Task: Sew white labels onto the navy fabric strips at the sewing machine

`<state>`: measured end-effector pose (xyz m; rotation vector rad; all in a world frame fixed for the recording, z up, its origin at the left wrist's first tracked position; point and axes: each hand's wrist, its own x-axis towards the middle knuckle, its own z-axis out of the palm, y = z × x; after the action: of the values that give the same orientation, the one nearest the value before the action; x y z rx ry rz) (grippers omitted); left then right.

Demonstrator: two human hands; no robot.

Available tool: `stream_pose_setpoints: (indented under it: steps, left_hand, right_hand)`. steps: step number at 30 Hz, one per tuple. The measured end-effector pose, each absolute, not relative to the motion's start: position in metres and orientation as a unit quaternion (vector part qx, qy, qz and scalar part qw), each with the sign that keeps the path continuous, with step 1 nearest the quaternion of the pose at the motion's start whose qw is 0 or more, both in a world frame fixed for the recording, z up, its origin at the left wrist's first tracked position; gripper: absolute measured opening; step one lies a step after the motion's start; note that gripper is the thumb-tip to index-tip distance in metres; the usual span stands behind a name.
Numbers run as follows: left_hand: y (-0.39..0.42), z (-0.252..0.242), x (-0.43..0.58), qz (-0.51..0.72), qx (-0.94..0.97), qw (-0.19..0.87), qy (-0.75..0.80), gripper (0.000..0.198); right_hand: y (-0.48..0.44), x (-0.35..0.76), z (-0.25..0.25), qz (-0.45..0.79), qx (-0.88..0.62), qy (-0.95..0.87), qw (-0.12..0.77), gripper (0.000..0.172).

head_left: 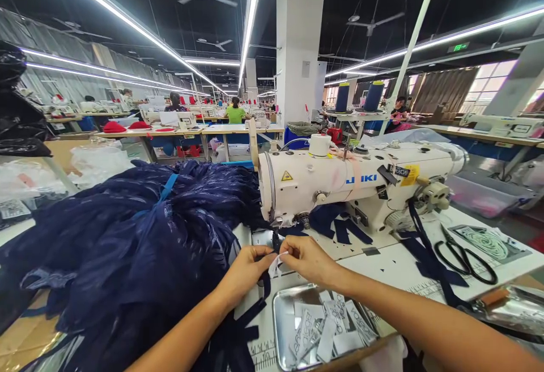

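Just in front of the sewing machine's (323, 185) needle area, my two hands meet. My right hand (306, 257) pinches a small white label (277, 265) between thumb and fingers. My left hand (250, 267) is closed at the fingertips beside it, on the edge of dark navy fabric; the exact grip is small and partly hidden. A large heap of navy garments (127, 241), tied with a blue strip (169, 186), lies to the left. Below my hands a metal tray (278, 326) holds several white printed labels (327, 332).
Black scissors (463, 256) and navy strips (429, 261) lie on the right of the white table. Behind the machine stand two navy thread cones (342, 98). Farther back, people sit at other sewing tables. Plastic bags (100, 162) are at the left.
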<state>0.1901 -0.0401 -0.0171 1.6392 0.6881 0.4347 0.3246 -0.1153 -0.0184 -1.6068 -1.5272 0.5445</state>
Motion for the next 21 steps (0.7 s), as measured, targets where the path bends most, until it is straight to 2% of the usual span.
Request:
stream_pose_setpoints:
  steps: [7,14,21]
  left_hand:
    - [-0.04,-0.016,0.19,0.172,0.722,0.607,0.283,0.042]
    - [-0.042,-0.018,0.191,0.189,0.689,0.628,0.309,0.04]
    - [-0.044,-0.015,0.191,0.187,0.692,0.626,0.309,0.039]
  right_hand:
    - [-0.116,0.326,-0.017,0.18,-0.659,-0.631,0.367,0.003]
    - [-0.116,0.337,-0.033,0.314,-0.603,-0.543,0.493,0.013]
    - [-0.112,0.337,-0.028,0.388,-0.576,-0.508,0.51,0.021]
